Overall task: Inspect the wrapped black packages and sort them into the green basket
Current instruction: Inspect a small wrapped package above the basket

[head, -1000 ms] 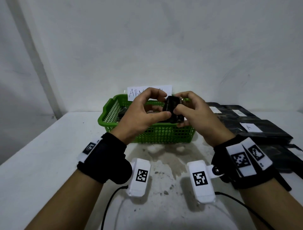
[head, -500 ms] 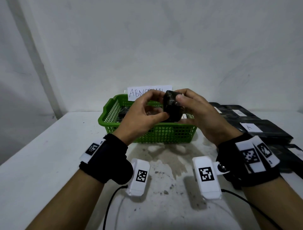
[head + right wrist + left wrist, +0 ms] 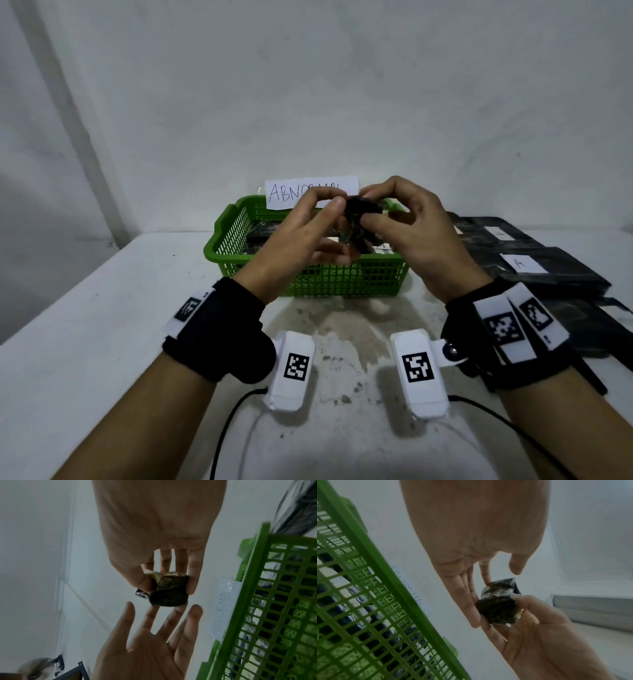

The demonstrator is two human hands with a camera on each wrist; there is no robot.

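A small black package (image 3: 358,219) wrapped in clear film hangs in the air over the green basket (image 3: 226,240). My right hand (image 3: 371,212) pinches it between thumb and fingers, as the right wrist view shows (image 3: 169,586). My left hand (image 3: 334,205) meets it from the left. Its fingers (image 3: 471,595) lie fairly straight against the package (image 3: 498,605), and its thumb stands apart above it. In the right wrist view the left fingertips (image 3: 154,609) spread just under the package (image 3: 169,595).
The basket holds several black packages (image 3: 263,236) and carries a paper label reading ABNORMAL (image 3: 291,192) at its back rim. Flat black bags with white labels (image 3: 548,263) are stacked on the white table (image 3: 85,325) at the right. A wall stands close behind.
The package has been turned between the hands and lifted slightly. The right hand came over its top, and the left fingers loosened from a grip to a touch.
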